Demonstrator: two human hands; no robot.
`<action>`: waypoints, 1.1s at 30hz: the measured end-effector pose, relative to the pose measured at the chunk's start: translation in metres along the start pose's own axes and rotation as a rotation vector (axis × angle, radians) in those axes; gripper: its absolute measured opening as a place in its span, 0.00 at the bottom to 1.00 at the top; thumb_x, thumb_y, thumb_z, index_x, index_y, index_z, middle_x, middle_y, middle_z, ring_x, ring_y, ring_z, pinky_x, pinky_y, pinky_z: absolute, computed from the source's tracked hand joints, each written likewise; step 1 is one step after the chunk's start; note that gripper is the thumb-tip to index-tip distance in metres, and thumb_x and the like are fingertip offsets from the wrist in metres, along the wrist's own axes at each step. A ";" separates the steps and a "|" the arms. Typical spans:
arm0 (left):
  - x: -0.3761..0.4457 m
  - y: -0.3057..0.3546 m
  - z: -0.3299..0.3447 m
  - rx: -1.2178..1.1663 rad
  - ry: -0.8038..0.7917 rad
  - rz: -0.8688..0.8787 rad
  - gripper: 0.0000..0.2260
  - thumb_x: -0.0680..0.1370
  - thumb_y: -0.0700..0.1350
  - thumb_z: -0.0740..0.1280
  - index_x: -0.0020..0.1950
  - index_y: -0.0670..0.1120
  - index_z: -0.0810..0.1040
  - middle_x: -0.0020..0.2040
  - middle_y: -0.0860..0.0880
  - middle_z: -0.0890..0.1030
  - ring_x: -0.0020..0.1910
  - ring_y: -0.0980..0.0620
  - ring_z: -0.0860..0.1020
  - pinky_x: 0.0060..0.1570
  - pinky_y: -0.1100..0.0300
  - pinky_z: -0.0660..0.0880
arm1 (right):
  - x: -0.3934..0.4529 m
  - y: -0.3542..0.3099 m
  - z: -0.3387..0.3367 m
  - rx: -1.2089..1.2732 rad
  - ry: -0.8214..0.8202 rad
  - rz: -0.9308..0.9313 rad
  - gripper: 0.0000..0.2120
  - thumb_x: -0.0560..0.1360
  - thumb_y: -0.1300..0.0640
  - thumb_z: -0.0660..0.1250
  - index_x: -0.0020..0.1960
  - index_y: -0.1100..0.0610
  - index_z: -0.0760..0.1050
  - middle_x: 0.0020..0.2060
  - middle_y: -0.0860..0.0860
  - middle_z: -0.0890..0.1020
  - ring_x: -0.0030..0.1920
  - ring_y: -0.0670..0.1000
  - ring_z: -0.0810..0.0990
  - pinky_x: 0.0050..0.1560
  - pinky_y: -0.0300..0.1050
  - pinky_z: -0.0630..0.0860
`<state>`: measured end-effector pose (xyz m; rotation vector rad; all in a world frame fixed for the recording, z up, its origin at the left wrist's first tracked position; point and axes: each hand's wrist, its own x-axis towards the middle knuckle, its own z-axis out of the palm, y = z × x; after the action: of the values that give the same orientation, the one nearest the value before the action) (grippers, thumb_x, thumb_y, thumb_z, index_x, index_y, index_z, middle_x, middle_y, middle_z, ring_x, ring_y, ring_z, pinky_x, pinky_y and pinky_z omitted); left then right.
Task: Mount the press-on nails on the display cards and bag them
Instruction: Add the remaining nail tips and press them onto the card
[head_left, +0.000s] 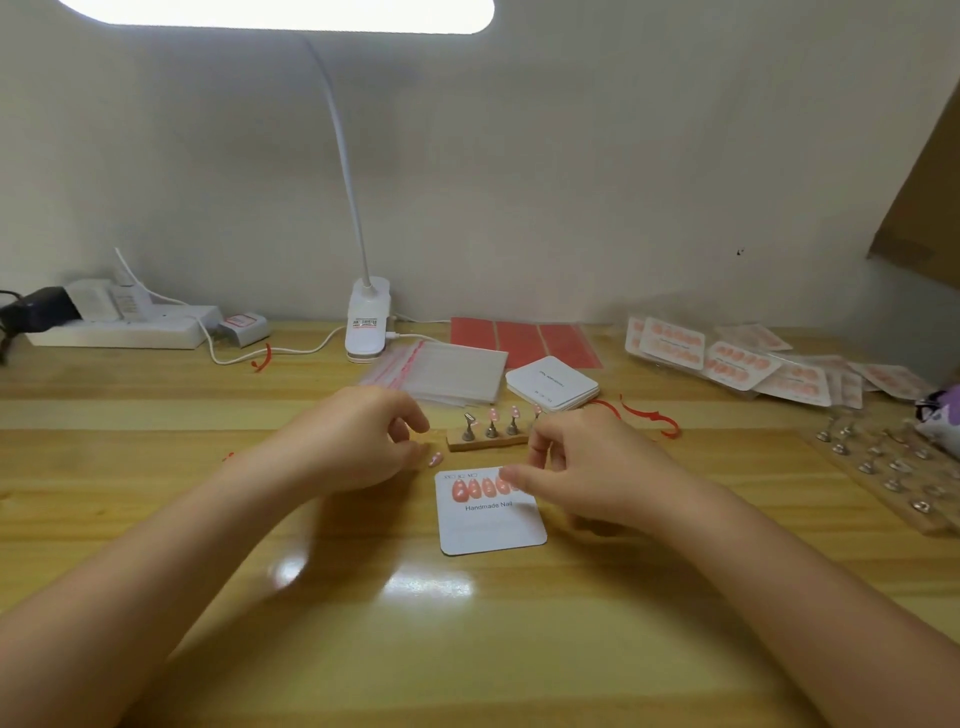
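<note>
Fingers (511, 475) touch "Handmade Nail" card (491, 525).

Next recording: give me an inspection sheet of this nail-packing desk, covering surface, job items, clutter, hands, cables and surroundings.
Surface: wooden desk, glossy, lamp glare near front.
Job's things: display card with four pink nails visible in its top row; loose nail beside it; wooden stand with nails on pegs; blank cards; clear bags; bagged sets.
Clutter: red strips; red sheets; peg rack.
Hands: left hand curled, contents unclear; right hand over the card's corner.
Cables: white lead; power strip.
Surroundings: clip lamp; plain wall.
</note>
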<state>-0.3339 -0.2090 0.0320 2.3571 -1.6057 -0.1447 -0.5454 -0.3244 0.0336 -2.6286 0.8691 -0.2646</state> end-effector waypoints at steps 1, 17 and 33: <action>0.000 -0.002 -0.002 0.033 -0.028 0.017 0.12 0.76 0.56 0.67 0.59 0.58 0.78 0.45 0.62 0.76 0.45 0.61 0.74 0.42 0.63 0.71 | 0.000 0.001 -0.001 0.007 -0.027 -0.030 0.16 0.69 0.35 0.68 0.44 0.47 0.75 0.32 0.44 0.79 0.32 0.43 0.78 0.34 0.46 0.74; -0.001 -0.003 0.011 0.137 0.096 0.315 0.06 0.77 0.52 0.69 0.52 0.59 0.82 0.46 0.60 0.77 0.47 0.57 0.75 0.45 0.59 0.75 | -0.001 0.004 -0.007 -0.043 -0.253 -0.062 0.41 0.58 0.29 0.74 0.67 0.42 0.69 0.36 0.39 0.72 0.36 0.40 0.71 0.32 0.37 0.61; -0.007 0.007 0.014 0.014 0.195 0.120 0.12 0.78 0.38 0.64 0.57 0.48 0.82 0.52 0.52 0.82 0.53 0.51 0.78 0.53 0.58 0.75 | -0.002 0.006 -0.003 0.078 -0.141 -0.094 0.35 0.60 0.39 0.75 0.59 0.37 0.57 0.53 0.37 0.74 0.45 0.41 0.79 0.41 0.44 0.81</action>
<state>-0.3458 -0.2075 0.0202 2.2006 -1.6500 0.1182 -0.5510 -0.3282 0.0340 -2.5831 0.6769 -0.1324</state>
